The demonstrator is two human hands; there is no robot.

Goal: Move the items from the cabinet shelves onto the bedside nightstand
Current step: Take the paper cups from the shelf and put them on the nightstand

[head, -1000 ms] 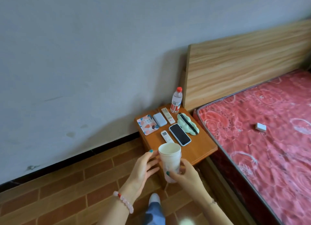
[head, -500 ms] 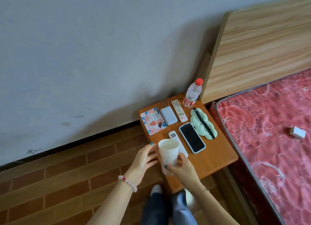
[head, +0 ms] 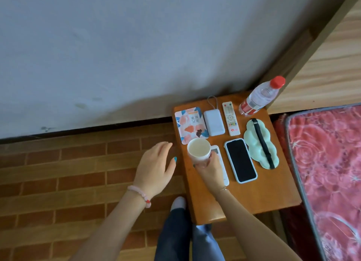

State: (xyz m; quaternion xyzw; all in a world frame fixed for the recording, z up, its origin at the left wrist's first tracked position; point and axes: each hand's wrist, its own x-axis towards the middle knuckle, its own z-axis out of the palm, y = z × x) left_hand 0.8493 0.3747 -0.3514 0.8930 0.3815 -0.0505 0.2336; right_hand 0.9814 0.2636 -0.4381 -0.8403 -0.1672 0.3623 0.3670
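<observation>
**Cup at the worktop, left of the phone**

The right grip (head: pixel 210 168) is clamped on the white cup (head: pixel 198 150), fingers curled round its lower wall; the cup stands upright, mouth open to the camera, just left of the phone (head: pixel 240 160). Whether its base touches the worktop (head: pixel 254 194) cannot be told; the hand hides it. The left grip (head: pixel 156 163) is apart and holds nothing, fingers relaxed and spread, further left of the phone and over the brick-pattern floor (head: pixel 58 173), clear of the cup; a pink bead bracelet (head: pixel 139 194) sits on that wrist.

Between cup and phone lies a small white remote (head: pixel 225 174), largely covered by the right hand and touched by nothing else that shows. Beyond the phone, toward the wall, runs a row: a patterned packet (head: pixel 190 124) at far left with its near corner under the cup's rim, a white power bank (head: pixel 214 123) beside it, then a long white remote (head: pixel 231 118). Further back and right of the phone stands a clear bottle (head: pixel 259 96) with a red cap. Just right of the phone lies a mint-green eye mask (head: pixel 260 141), black strap on top; right of that again, the red floral mattress (head: pixel 328 163).
</observation>
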